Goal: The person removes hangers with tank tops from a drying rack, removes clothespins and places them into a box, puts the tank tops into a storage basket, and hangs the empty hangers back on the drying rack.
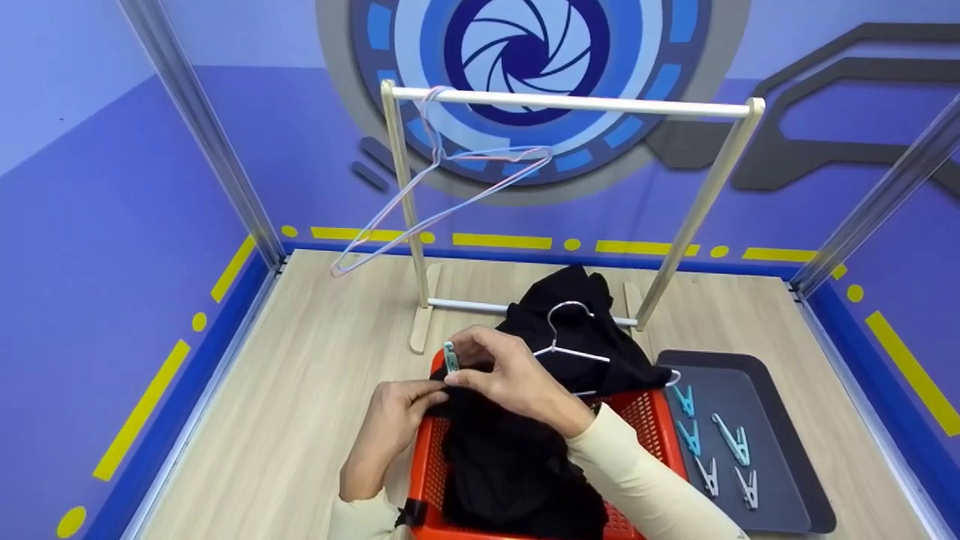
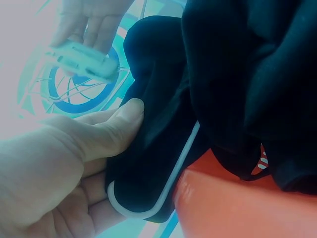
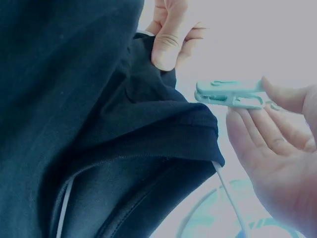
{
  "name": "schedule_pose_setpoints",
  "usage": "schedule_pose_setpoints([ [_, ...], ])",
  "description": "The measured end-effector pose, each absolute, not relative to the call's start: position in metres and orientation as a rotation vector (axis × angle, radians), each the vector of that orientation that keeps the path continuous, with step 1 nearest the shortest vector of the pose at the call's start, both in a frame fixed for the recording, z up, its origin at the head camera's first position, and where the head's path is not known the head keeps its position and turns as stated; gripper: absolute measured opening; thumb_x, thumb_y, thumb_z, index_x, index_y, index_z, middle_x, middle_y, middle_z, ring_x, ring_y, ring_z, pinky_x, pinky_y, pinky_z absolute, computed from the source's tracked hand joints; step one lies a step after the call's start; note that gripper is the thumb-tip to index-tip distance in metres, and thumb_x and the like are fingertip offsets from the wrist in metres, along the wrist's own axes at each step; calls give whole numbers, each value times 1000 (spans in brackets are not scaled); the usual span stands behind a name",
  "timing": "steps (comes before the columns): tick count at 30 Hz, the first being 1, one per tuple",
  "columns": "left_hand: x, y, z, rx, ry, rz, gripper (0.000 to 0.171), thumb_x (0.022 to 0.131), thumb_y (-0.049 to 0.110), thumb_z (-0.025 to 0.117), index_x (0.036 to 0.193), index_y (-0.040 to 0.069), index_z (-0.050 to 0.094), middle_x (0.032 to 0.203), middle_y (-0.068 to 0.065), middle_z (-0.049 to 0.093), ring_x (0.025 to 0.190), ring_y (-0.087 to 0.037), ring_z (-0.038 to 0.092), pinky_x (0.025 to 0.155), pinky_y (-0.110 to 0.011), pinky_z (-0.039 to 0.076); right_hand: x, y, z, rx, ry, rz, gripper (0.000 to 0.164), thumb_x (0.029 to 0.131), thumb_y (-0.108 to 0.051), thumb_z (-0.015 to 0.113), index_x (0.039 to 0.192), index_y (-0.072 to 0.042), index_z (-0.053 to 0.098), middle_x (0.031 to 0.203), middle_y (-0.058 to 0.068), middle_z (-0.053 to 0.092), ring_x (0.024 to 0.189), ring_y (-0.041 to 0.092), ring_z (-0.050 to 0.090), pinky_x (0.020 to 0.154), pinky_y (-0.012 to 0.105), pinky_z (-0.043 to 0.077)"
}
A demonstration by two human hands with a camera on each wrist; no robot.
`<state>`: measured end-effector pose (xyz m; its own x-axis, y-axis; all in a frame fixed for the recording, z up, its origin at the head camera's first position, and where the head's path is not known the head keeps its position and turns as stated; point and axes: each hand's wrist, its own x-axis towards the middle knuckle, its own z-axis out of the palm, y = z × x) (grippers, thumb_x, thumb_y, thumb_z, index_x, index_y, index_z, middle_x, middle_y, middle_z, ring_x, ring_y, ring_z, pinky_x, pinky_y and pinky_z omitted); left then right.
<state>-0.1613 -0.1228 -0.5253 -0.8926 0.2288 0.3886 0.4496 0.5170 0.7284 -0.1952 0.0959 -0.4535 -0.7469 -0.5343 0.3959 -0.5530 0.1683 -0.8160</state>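
Observation:
A black garment [image 1: 517, 472] lies over a red basket [image 1: 427, 465], with a white hanger [image 1: 553, 348] in it. My left hand [image 1: 390, 420] pinches a corner of the cloth; the left wrist view shows the rounded end of the hanger [image 2: 181, 161] at that corner, beside my fingers. Between thumb and fingertips, my right hand [image 1: 514, 379] holds a teal clothespin [image 1: 451, 358]. In the right wrist view the clothespin [image 3: 230, 94] points at the garment's edge [image 3: 198, 119], a small gap apart from it.
A wooden rack [image 1: 570, 101] stands behind the basket, with pink and blue hangers [image 1: 442, 161] on its left end. To the right, a dark tray [image 1: 787, 450] bears several teal and grey clothespins [image 1: 731, 439]. Walls enclose the table [image 1: 300, 390] at the back and both sides.

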Motion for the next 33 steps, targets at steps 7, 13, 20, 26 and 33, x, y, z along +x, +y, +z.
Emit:
schedule_pose_setpoints([
  [7,-161,-123,-524,-575,-2519,-1312,10,96,13,78,102,9,86,100,-1,81,92,-15,76,79,-37,62,-194,101,-454,1034,-2426,1727,39,90,-14,89,122,-2,70,106,4,75,97,21,73,89,36,60],
  [13,-161,-122,-524,-587,-2487,-1306,9,95,11,79,100,8,85,97,-1,81,92,-17,77,80,-39,63,-190,108,-452,1013,-2437,1699,41,90,-15,89,124,-2,70,105,4,76,96,22,73,88,37,60],
  [20,-161,-121,-524,-582,-2471,-1304,7,95,12,79,98,9,85,96,-1,81,91,-19,77,80,-40,63,-185,119,-450,988,-2456,1704,41,90,-19,89,124,-6,70,107,1,75,98,19,73,90,36,60],
  [26,-160,-122,-524,-562,-2481,-1320,8,95,12,79,99,8,85,97,-2,81,92,-20,77,82,-40,63,-182,130,-451,979,-2445,1728,41,91,-19,88,125,-7,69,112,2,73,101,22,72,91,37,60],
  [33,-159,-122,-523,-553,-2485,-1344,10,96,14,79,101,10,86,99,-1,81,94,-22,78,83,-41,63,-176,147,-449,939,-2426,1760,43,91,-18,88,127,-5,68,114,4,73,102,25,72,92,39,60],
])
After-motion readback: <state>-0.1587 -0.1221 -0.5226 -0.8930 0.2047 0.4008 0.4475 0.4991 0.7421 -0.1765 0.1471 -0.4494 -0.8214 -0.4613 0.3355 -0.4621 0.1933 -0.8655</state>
